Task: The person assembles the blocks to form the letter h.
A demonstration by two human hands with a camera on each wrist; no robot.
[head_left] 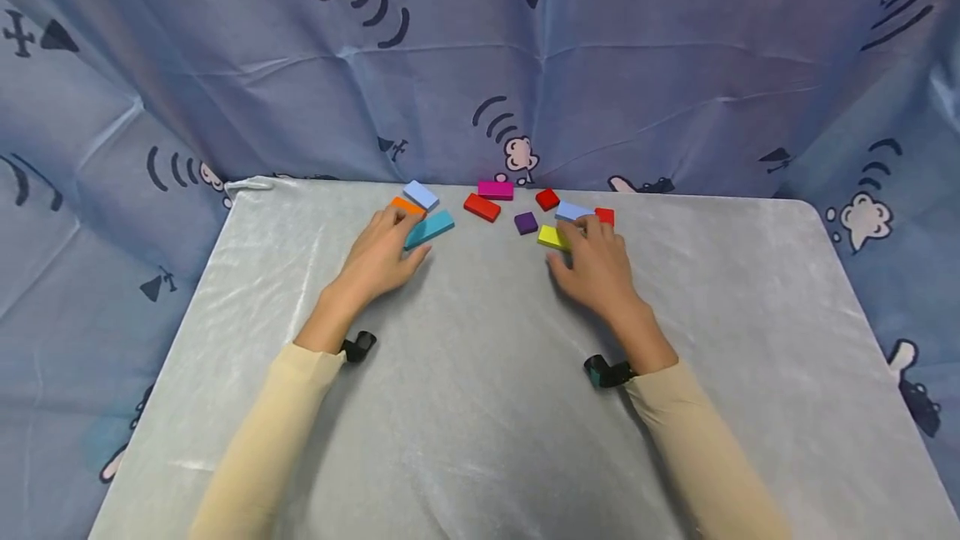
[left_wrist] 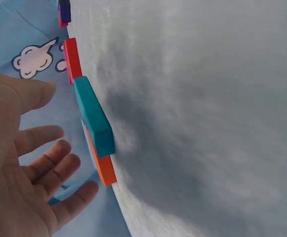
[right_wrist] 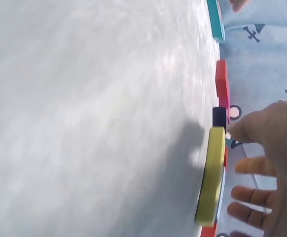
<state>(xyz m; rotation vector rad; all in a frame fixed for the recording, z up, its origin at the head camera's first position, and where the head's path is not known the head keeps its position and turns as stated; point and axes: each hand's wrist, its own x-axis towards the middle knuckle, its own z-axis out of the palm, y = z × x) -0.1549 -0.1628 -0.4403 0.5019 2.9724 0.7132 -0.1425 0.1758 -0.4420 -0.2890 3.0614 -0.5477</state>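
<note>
Both loosely spread and empty, the left hand (head_left: 378,257) is nearest the teal block (head_left: 432,228), slanting lengthwise away rightward, the right hand (head_left: 597,272) nearest the yellow block (head_left: 552,237), toward the far side of the desk (head_left: 480,373).

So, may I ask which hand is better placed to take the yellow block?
Probably the right hand: it is beside the yellow block, while the left hand is by the teal block.

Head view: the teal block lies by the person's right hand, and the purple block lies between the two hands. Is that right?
Not quite: the teal block lies by the person's left hand, not the right hand, as the head view shows. The purple block does lie between the two hands.
</note>
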